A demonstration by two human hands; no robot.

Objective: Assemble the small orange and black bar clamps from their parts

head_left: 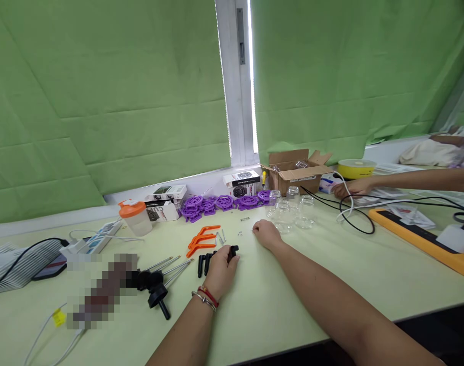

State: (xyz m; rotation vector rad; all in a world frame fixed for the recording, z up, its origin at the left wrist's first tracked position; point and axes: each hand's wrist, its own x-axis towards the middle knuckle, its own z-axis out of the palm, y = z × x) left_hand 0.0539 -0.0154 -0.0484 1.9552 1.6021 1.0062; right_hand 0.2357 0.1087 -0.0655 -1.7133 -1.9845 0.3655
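Observation:
My left hand is closed around a short black plastic part, whose end shows between thumb and fingers. Similar black parts lie just left of it. My right hand rests on the table with its fingers pinched together; whatever they hold is too small or hidden. Beside those fingertips lie tiny light pieces and a row of small springs or screws. Orange plastic brackets and a few metal pins lie beyond my left hand. Black knobs with metal rods lie to the left.
Purple plastic wheels, clear jars and an open cardboard box stand along the back. An orange-lidded cup and a power strip are left. Another person's hand reaches in at right, near cables and a yellow-orange case.

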